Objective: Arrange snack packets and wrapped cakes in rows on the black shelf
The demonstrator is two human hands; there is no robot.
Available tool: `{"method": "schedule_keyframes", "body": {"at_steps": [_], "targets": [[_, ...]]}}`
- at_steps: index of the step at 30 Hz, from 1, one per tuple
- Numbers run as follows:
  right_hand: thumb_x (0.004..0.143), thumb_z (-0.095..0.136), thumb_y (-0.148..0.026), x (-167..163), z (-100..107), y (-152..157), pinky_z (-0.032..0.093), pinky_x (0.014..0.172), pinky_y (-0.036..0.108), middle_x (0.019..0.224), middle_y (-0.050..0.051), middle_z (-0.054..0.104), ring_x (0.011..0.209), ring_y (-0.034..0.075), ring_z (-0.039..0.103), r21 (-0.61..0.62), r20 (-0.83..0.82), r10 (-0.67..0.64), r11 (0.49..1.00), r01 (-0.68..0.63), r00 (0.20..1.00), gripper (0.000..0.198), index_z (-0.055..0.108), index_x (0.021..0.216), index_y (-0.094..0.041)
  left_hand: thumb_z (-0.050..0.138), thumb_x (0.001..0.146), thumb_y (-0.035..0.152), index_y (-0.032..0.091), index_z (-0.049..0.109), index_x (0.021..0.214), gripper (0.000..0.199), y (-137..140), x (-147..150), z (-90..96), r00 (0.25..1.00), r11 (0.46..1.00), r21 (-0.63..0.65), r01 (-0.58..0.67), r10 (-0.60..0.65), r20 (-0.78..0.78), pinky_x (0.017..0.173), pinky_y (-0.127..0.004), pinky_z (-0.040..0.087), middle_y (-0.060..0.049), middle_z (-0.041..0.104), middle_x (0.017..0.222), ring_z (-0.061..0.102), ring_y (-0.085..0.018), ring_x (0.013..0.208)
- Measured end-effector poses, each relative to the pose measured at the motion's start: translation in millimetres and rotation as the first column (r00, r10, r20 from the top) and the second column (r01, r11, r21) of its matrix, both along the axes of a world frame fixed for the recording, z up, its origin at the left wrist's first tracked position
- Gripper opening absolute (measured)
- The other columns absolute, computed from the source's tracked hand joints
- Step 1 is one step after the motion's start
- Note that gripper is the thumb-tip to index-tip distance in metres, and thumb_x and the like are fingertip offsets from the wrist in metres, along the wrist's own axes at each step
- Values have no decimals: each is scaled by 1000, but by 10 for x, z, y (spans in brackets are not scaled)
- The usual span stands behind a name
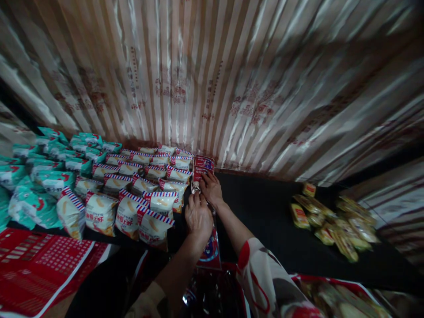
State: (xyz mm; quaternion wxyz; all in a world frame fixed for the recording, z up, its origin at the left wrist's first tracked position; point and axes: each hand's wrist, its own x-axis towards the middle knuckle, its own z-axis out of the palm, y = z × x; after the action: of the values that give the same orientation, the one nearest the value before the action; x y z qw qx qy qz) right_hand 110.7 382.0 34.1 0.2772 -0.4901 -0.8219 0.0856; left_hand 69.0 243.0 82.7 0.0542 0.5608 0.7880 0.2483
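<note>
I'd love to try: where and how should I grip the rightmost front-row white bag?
Perhaps pinch the white bag by its striped top strip, from the front: the strip looks flat above a plump body, while neighbouring bags crowd its left and back.

Lettering plentiful, little of it legible. Pale snack bags [100, 214]: bold red Chinese characters on the fronts, 上 the clearest, neighbouring ones uncertain. Red packets [204, 163], mid-view: rows of white print, too small to read. Striped backdrop [180, 53]: dark characters in upright columns, reddish script beside printed drawings, all blurred. Teal bags [54, 182]: marks on white patches, unreadable. Yellow packet [300, 216], right: reddish label, lettering unresolved
</note>
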Motion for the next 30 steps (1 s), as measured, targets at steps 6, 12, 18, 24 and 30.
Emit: {"method": "schedule_keyframes", "body": {"at_steps": [6,12,18,24,30], "targets": [[89,43,-33,-31,54,-68,32,104,43,131,10,54,128,25,39,-46,-22,-58,997,57,998,38,61,120,-21,39,85,13,11,56,121,39,3,-20,12,1000,1000,-12,1,-1,-20,91,-38,44,-13,53,131,45,-28,115],[88,46,-36,-16,227,-194,30,105,50,138,10,47,134,30,29,-46,-13,-72,996,72,997,36,64,115,-20,44,84,15,10,54,120,39,-110,-38,45,999,999,28,34,-34,-7,95,-38,42,-13,48,136,40,-28,122],[86,47,-27,112,271,-505,34,104,47,133,11,52,130,28,35,-43,-76,-42,998,38,996,30,68,104,-16,42,86,14,10,59,112,32,-383,-49,66,994,989,107,103,-106,25,101,-37,40,-12,55,128,46,-25,118],[89,42,-25,375,330,-1411,42,99,43,117,13,63,115,23,52,152,-298,99,987,-55,949,30,64,106,-15,39,84,9,15,60,107,32,-1107,-44,-232,933,902,285,324,-355,63,95,-33,47,-10,64,110,58,-19,104],[88,45,-18,616,189,-2577,51,82,34,94,7,70,88,18,63,94,-345,306,952,-291,887,24,63,104,-21,41,84,13,16,62,101,27,-1835,-174,-707,818,790,-251,559,-475,324,100,-36,44,-12,62,110,55,-21,110]]}}
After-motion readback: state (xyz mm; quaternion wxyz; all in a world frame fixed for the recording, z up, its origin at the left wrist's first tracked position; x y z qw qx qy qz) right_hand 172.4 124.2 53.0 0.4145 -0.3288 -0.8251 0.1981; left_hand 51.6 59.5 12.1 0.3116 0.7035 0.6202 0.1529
